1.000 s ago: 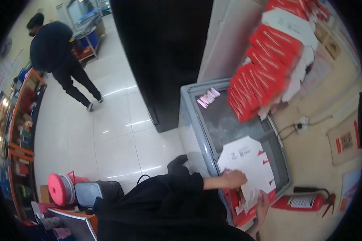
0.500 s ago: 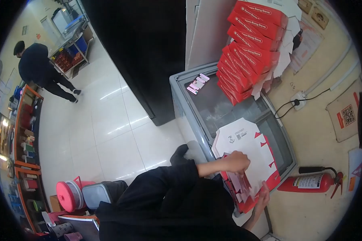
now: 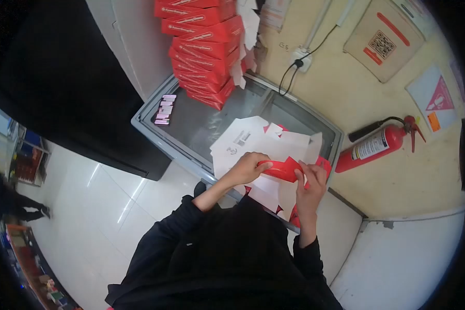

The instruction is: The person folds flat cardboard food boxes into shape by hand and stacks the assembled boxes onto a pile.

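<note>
A white cardboard box blank (image 3: 243, 139) with printing and red flaps lies on the glass-topped freezer (image 3: 191, 135). My left hand (image 3: 249, 168) pinches the left end of a raised red flap (image 3: 279, 169). On that flap's right end, the fingers of my right hand (image 3: 311, 187) are closed. More white card with red edges lies under and around my hands; how many sheets there are cannot be told.
Folded red boxes (image 3: 204, 57) are stacked on the freezer's far side, near a phone (image 3: 165, 109). A fire extinguisher (image 3: 372, 149) stands by the wall at the right. A cable (image 3: 289, 77) hangs from a socket. Another person (image 3: 10, 199) is at the far left.
The view has swung right. Both hands have moved onto a red flap, now raised between them; earlier they were at the blank's lower edge. The other person is now at the far left edge.
</note>
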### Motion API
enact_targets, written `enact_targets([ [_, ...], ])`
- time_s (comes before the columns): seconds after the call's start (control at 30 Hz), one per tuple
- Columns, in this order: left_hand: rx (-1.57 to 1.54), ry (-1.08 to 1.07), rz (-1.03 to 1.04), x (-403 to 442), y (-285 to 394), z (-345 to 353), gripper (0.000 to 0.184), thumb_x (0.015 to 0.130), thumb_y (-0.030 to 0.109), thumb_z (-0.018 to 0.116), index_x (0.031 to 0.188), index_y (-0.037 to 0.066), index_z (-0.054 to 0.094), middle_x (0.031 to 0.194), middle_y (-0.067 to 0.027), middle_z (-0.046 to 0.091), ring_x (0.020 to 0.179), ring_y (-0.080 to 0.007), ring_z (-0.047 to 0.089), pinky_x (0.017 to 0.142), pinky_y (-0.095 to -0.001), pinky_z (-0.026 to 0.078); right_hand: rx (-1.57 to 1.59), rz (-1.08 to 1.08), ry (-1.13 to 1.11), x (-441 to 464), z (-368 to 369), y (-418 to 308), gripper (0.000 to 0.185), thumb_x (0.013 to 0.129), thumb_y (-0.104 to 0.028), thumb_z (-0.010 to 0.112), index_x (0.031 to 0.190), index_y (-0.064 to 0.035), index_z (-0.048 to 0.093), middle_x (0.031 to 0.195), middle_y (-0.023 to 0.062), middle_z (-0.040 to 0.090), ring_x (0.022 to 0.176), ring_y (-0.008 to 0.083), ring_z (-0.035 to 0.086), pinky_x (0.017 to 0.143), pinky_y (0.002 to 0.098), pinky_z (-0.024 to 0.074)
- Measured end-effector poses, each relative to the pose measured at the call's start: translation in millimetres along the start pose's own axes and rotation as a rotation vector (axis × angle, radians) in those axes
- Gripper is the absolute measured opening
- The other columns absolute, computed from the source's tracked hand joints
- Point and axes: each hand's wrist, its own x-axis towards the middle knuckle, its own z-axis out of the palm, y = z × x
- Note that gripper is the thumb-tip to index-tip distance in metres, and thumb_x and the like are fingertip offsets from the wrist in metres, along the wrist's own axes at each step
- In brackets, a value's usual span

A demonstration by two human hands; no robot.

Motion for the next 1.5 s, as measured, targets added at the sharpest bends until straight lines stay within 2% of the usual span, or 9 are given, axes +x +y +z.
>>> enact_targets([
  [0.07, 0.070, 0.049, 0.025, 0.8, 7.7, -2.1, 0.021, 0.094, 0.019, 0.064, 0.094, -0.002, 0.069, 0.086, -0.0198, 0.066, 0.078, -0.0330, 0.064, 0.072, -0.0377, 0.049, -0.054, -0.064, -0.030, 2.4, -0.9, -7.5, 0.022, 0.079, -0.002, 0.074, 0.101, -0.0063, 0.074, 0.091, 0.0105, 0.058, 0.090, 0.0267, 0.059, 0.079, 0.0354, 0.0481],
  [0.27, 0.150, -0.074, 0.129, 5.9, 15.8, -4.8, 0.018, 0.091, 0.016, 0.067, 0.097, 0.000, 0.071, 0.090, -0.0176, 0.069, 0.083, -0.0312, 0.067, 0.075, -0.0395, 0.051, 0.025, -0.243, -0.147, 1.7, -0.7, 2.0, 0.012, 0.081, -0.007, 0.073, 0.093, -0.0069, 0.070, 0.093, 0.0077, 0.061, 0.095, 0.0253, 0.060, 0.081, 0.0406, 0.0470],
  [0.43, 0.089, -0.016, 0.148, -8.6, 34.0, -16.5, 0.018, 0.087, 0.013, 0.069, 0.101, 0.002, 0.073, 0.091, -0.0173, 0.070, 0.089, -0.0301, 0.068, 0.082, -0.0390, 0.051, -0.061, -0.096, -0.426, 17.0, -11.1, 9.9, 0.013, 0.086, -0.010, 0.070, 0.098, -0.0100, 0.066, 0.095, 0.0106, 0.068, 0.086, 0.0254, 0.065, 0.081, 0.0393, 0.0463],
  [0.57, 0.524, 0.263, 0.233, -30.5, 18.0, -39.9, 0.019, 0.083, 0.015, 0.072, 0.098, 0.004, 0.074, 0.088, -0.0126, 0.071, 0.093, -0.0288, 0.066, 0.084, -0.0392, 0.051, 0.223, 0.182, -0.439, 32.7, -16.5, 18.5, 0.009, 0.089, -0.009, 0.068, 0.098, -0.0091, 0.067, 0.095, 0.0127, 0.069, 0.076, 0.0282, 0.066, 0.077, 0.0375, 0.0474],
  [0.67, 0.475, 0.166, -0.142, -30.4, 19.9, -50.8, 0.019, 0.081, 0.018, 0.073, 0.093, 0.004, 0.074, 0.088, -0.0077, 0.071, 0.095, -0.0290, 0.064, 0.084, -0.0406, 0.049, 0.319, 0.143, -0.409, 37.1, -15.0, 11.6, 0.008, 0.088, -0.008, 0.067, 0.096, -0.0074, 0.069, 0.092, 0.0129, 0.068, 0.078, 0.0293, 0.065, 0.072, 0.0381, 0.0480],
  [0.77, 0.578, 0.302, -0.142, -24.4, 41.0, -42.4, 0.015, 0.078, 0.020, 0.074, 0.083, 0.005, 0.072, 0.085, -0.0044, 0.069, 0.090, -0.0274, 0.062, 0.079, -0.0429, 0.046, 0.223, -0.014, -0.367, 33.1, 0.9, 2.8, 0.008, 0.085, -0.004, 0.068, 0.093, -0.0027, 0.070, 0.080, 0.0095, 0.063, 0.068, 0.0223, 0.059, 0.065, 0.0334, 0.0467],
  [0.87, 1.085, 0.381, 0.055, -18.9, 58.8, -27.4, 0.012, 0.073, 0.020, 0.075, 0.076, 0.010, 0.071, 0.079, -0.0031, 0.067, 0.086, -0.0232, 0.061, 0.078, -0.0401, 0.043, 0.206, -0.185, -0.316, 29.8, 19.0, -19.0, 0.011, 0.084, -0.002, 0.068, 0.095, -0.0033, 0.070, 0.079, 0.0102, 0.062, 0.071, 0.0247, 0.059, 0.067, 0.0348, 0.0463],
  [1.2, 0.945, 0.157, 0.305, -25.8, 75.2, -50.6, 0.008, 0.071, 0.013, 0.068, 0.078, 0.012, 0.070, 0.080, 0.0000, 0.065, 0.090, -0.0187, 0.056, 0.084, -0.0363, 0.036, 0.343, -0.212, -0.358, 29.9, 7.1, -21.8, 0.015, 0.084, -0.003, 0.065, 0.099, -0.0066, 0.067, 0.086, 0.0096, 0.064, 0.082, 0.0283, 0.057, 0.077, 0.0384, 0.0412],
  [1.5, 0.955, 0.005, 0.246, -9.8, 52.8, -62.3, 0.007, 0.074, 0.014, 0.063, 0.072, 0.011, 0.069, 0.079, -0.0015, 0.064, 0.092, -0.0199, 0.057, 0.085, -0.0366, 0.039, 0.158, -0.353, -0.431, 39.1, 19.4, -51.2, 0.018, 0.083, 0.003, 0.066, 0.099, -0.0053, 0.067, 0.089, 0.0103, 0.064, 0.085, 0.0285, 0.058, 0.078, 0.0375, 0.0443],
])
